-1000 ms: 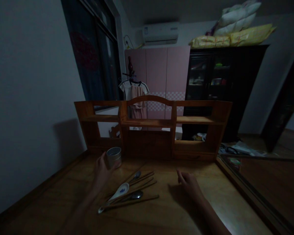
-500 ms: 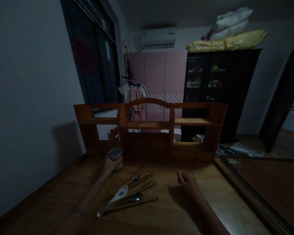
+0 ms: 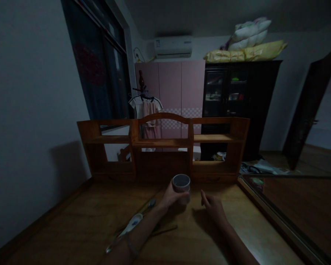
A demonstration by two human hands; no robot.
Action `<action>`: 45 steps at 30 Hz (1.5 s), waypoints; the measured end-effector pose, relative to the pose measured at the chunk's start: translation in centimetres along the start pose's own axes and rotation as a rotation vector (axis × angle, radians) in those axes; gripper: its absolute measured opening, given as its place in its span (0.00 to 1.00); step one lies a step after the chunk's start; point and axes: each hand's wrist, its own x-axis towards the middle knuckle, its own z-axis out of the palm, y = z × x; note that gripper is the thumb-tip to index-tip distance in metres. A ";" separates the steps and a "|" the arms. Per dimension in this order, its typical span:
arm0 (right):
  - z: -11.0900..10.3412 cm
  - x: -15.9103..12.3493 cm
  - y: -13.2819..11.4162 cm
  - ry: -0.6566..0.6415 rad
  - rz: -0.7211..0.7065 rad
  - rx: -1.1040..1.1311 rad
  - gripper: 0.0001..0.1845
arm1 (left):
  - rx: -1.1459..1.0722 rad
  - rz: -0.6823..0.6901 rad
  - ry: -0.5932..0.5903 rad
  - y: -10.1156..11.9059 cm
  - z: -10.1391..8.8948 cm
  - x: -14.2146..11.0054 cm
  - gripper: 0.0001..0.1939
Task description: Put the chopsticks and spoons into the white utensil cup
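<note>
My left hand (image 3: 171, 197) is wrapped round a small grey cup (image 3: 181, 183) and holds it just above the wooden table (image 3: 71, 224), near the middle. My right hand (image 3: 213, 208) rests on the table just right of the cup, fingers loosely curled, with nothing in it. Under my left forearm lie a white ceramic spoon with a blue mark (image 3: 132, 223), metal spoons (image 3: 151, 203) and dark chopsticks (image 3: 165, 230), partly hidden by the arm.
A low wooden desk shelf (image 3: 162, 145) stands along the table's far edge. A second dark tabletop (image 3: 300, 206) adjoins on the right. Behind are a pink wardrobe (image 3: 179, 92), a dark cabinet (image 3: 237, 95) and hanging clothes (image 3: 146, 108).
My left hand has carried the cup from the far left of the table, by the shelf, rightward to the middle, crossing over the cutlery. My right hand has stayed put.
</note>
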 end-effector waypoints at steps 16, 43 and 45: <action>-0.3 0.2 -0.2 -0.006 -0.001 -0.016 0.38 | 0.044 -0.008 -0.006 -0.9 2.2 -2.2 0.59; 0.4 -0.6 -1.2 -0.002 -0.013 0.011 0.33 | 1.356 0.108 -0.073 -0.3 -13.8 -17.3 0.21; 0.4 -0.6 -1.2 0.001 -0.013 0.011 0.33 | 1.360 0.094 -0.075 -0.2 -13.7 -17.4 0.21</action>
